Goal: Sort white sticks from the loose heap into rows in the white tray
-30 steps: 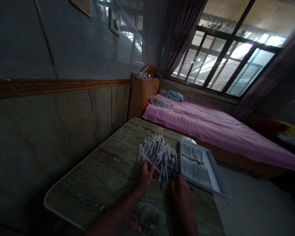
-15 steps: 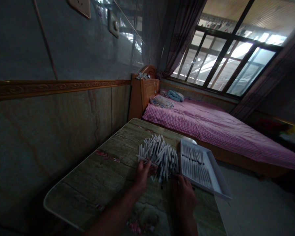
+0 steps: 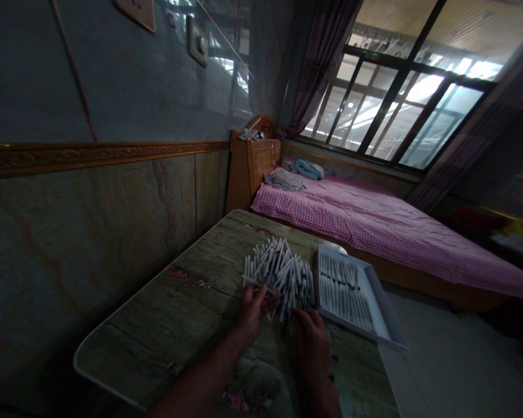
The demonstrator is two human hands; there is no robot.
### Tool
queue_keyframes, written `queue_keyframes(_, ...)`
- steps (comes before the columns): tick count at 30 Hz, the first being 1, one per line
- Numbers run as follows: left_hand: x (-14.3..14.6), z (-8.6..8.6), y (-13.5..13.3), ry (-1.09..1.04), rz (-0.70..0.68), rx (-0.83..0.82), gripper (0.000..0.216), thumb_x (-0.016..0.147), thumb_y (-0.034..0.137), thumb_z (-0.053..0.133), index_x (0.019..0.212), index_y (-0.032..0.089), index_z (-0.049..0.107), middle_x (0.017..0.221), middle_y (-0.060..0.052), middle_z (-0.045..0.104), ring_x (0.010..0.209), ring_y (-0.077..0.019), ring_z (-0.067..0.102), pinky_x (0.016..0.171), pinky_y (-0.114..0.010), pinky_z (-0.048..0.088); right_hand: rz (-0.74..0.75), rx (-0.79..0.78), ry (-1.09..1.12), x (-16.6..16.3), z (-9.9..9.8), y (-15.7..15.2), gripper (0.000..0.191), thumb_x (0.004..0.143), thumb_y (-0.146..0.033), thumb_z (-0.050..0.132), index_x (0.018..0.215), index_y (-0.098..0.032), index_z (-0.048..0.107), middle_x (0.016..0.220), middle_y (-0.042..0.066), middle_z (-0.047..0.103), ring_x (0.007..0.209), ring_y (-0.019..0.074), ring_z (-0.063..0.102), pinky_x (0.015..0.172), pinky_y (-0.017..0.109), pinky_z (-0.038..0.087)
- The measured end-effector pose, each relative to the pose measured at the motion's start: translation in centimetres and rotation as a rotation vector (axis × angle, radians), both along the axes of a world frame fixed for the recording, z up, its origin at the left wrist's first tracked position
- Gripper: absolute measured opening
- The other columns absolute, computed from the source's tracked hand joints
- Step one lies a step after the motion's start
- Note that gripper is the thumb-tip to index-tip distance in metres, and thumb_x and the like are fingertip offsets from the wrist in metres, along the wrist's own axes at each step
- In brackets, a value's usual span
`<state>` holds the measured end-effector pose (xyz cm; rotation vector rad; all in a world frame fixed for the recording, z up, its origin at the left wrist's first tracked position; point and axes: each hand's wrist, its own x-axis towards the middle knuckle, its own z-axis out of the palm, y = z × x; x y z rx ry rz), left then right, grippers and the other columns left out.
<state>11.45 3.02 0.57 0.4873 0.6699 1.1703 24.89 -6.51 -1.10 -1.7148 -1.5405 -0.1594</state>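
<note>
Handy layout on my feed

Left hand pinches a slim white rod crosswise, maybe so it won't tangle with the loose pile of slim white rods. Right hand curls at the pile's near edge; I can't tell its grip. Shallow white rectangular tray sits just beside, probably for short reaches.

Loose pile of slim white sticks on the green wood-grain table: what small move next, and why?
Perhaps the right hand should draw one from the pile of sticks: its fingers sit at the near edge, and the white rectangular tray shows bare space.
</note>
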Motion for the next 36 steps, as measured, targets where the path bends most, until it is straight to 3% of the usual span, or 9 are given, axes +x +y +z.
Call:
queue_keyframes(18, 0.1, 0.3, -0.2, -0.049, -0.019, -0.086, 0.037, 0.067, 0.031, 0.083, 0.082, 0.019, 0.052, 0.069, -0.002, 0.074, 0.069, -0.0227, 0.075, 0.061, -0.029, 0.062, 0.03, 0.07, 0.18, 0.6, -1.1, 0.2, 0.026, 0.094, -0.029, 0.048, 0.102, -0.021, 0.07, 0.088, 0.006, 0.061, 0.079, 0.0185, 0.059, 0.07, 0.028, 0.048)
queue_keyframes(29, 0.4, -0.3, -0.4, 0.111, -0.008, 0.073, 0.051, 0.057, 0.05, 0.084, 0.083, 0.019, 0.053, 0.075, -0.003, 0.073, 0.069, -0.023, 0.074, 0.06, -0.031, 0.059, 0.0, 0.082, -0.004, 1.1, -1.8, 0.1, 0.029, 0.096, -0.032, 0.045, 0.104, -0.022, 0.07, 0.089, 0.007, 0.062, 0.082, 0.0199, 0.059, 0.071, 0.03, 0.048)
queue_keyframes(34, 0.9, -0.8, -0.6, 0.236, -0.118, 0.139, 0.044, 0.058, 0.042, 0.084, 0.082, 0.019, 0.056, 0.071, -0.002, 0.072, 0.061, -0.0208, 0.07, 0.053, -0.028, 0.055, 0.028, 0.111, -0.023, 0.9, -1.4, 0.1, 0.028, 0.096, -0.03, 0.045, 0.103, -0.022, 0.071, 0.085, 0.007, 0.062, 0.079, 0.0191, 0.059, 0.071, 0.029, 0.049)
queue_keyframes(36, 1.2, -1.0, -0.9, 0.267, -0.144, 0.172, 0.037, 0.058, 0.034, 0.085, 0.079, 0.018, 0.06, 0.067, -0.001, 0.07, 0.059, -0.0188, 0.068, 0.051, -0.024, 0.052, 0.073, 0.115, 0.027, 0.3, -0.8, 0.0, 0.028, 0.095, -0.026, 0.045, 0.11, -0.023, 0.068, 0.093, 0.007, 0.063, 0.086, 0.019, 0.06, 0.076, 0.031, 0.051)
